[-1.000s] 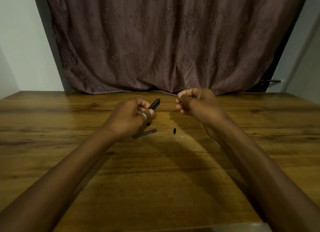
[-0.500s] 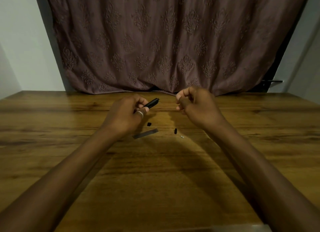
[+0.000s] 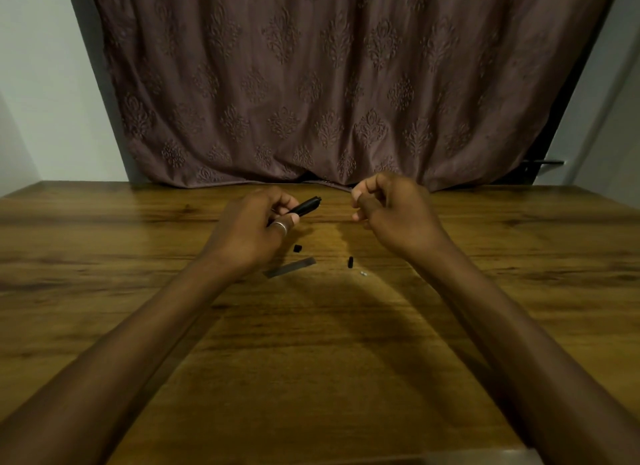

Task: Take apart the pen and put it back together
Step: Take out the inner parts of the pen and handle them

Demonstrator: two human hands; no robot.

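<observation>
My left hand (image 3: 252,225), with a ring on one finger, grips a black pen barrel (image 3: 306,206) whose open end points right and slightly up. A little to the right, my right hand (image 3: 391,210) hovers with its fingers pinched together; whether anything sits between them cannot be made out. On the wooden table (image 3: 311,343) below the hands lie loose pen parts: a small black cap piece (image 3: 297,248), a grey flat strip (image 3: 291,267), a short black piece (image 3: 350,262) and a tiny silvery part (image 3: 363,274).
A patterned brown curtain (image 3: 339,83) hangs behind the table's far edge. Pale walls stand on both sides. A dark handle (image 3: 543,163) sticks out at the back right.
The pen barrel in my left hand has tilted flatter and moved slightly away from me. My right hand has shifted a little to the right; the loose parts stay put.
</observation>
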